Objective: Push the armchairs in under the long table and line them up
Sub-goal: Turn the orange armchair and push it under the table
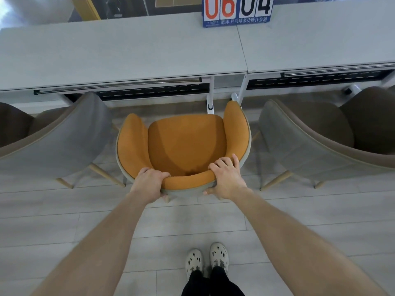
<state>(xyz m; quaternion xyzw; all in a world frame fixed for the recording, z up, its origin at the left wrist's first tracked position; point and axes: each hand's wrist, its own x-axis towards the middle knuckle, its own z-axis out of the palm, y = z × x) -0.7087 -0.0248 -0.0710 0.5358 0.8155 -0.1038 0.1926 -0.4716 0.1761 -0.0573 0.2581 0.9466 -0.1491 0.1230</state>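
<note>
An orange armchair (186, 144) with a grey outer shell stands in front of the long pale grey table (128, 54), its seat clear of the table edge and its armrest tips close to the table legs. My left hand (149, 183) grips the top of the backrest on the left. My right hand (226, 178) grips the same backrest on the right, fingers over the rim. A grey and brown armchair (62, 137) stands to the left and another grey and brown armchair (316, 137) to the right, both angled and out from the table.
A blue scoreboard (237, 11) with flip numbers stands on the table's far side. White table legs (210, 97) with feet meet just ahead of the orange chair. My feet in white shoes (206, 260) are on the grey plank floor behind it.
</note>
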